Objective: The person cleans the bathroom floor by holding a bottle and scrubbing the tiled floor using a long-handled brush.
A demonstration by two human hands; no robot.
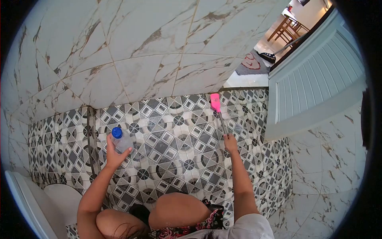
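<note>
Your left hand [116,156] has its fingers clamped around the bottle [124,142], a clear one with a blue cap [117,132]. The bottle is above the patterned tile floor [167,139], with the cap facing up toward you; whether its base touches the tiles, you cannot tell from this angle.

Your right hand [230,143] is out in front of you, its fingers closed on the grey handle of the brush [215,102]. The brush's pink head points away from you, near the foot of the marbled wall [147,75] and close to the doorway. The two hands are well apart.

A dark strip [91,139] crosses the floor just to the left of the bottle. At your lower left is the white toilet [65,199], beside your bent left knee [119,223]. On your right, the pale slatted door [318,75] stands open. Past the doorway you see a grey mat [253,63] with a red design, a black broom head [267,57] on a long handle, and a wooden chair [287,30].
</note>
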